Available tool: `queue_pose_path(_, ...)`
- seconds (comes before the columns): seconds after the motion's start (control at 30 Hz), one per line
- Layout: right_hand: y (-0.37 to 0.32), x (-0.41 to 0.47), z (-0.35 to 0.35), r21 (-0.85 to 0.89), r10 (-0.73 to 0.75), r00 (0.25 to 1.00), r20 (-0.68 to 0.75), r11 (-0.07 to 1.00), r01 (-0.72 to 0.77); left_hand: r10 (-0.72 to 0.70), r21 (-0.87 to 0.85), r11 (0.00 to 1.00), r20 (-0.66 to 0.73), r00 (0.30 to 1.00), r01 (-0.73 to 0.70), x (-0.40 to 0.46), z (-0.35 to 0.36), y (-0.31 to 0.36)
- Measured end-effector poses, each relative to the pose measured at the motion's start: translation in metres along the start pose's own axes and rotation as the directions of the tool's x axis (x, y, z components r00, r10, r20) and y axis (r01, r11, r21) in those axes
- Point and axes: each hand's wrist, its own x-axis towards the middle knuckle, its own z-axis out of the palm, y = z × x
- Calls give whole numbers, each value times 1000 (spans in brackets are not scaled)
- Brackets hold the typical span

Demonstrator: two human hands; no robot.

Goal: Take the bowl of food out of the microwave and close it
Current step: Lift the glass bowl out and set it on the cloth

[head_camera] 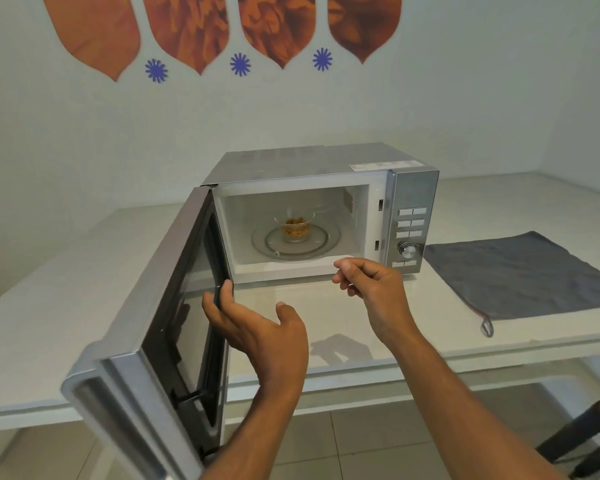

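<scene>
White stone-look tabletop (pixel 343 317) carries everything: the silver microwave (pixel 312 161) sits toward the back, and a grey cloth (pixel 520 275) with a hanging loop lies flat just to its right. The microwave door (pixel 174 306) is swung wide toward me on its left hinge, so the cavity is fully exposed. My left hand (pixel 257 327) rests against the door's inner edge, fingers (pixel 226 289) spread and curled lightly round the black frame, thumb apart. My right hand (pixel 371 289) hovers just in front of the cavity's lower sill, empty, fingers loosely bent with thumb and forefinger nearly meeting, pinching nothing. The clear glass bowl (pixel 296 227) of golden-brown food stands upright at the middle of the glass turntable (pixel 326 244), well inside and untouched. To do this reach well, I judge I should go in level with the right hand, clear the sill, take the bowl by its rim or sides on both flanks, and lift it straight up before drawing it out; it may be hot. The cloth looks like a sensible landing spot. A pale label on the microwave's top is too blurred to read, and the control buttons show no legible writing.
</scene>
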Motion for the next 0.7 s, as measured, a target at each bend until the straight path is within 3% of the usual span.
queue_pose_path(0.3,23,37,2,-45,51,996,-66,998,-54,-11,-42,999,119,993,16,21,33,-6)
queue_pose_path(0.43,38,67,3,-94,61,995,-80,993,-68,15,38,999,150,989,-21,42,64,-7)
queue_pose_path(0.7,68,133,4,-147,111,994,-24,983,-113,-51,61,997,250,967,37,109,127,-20)
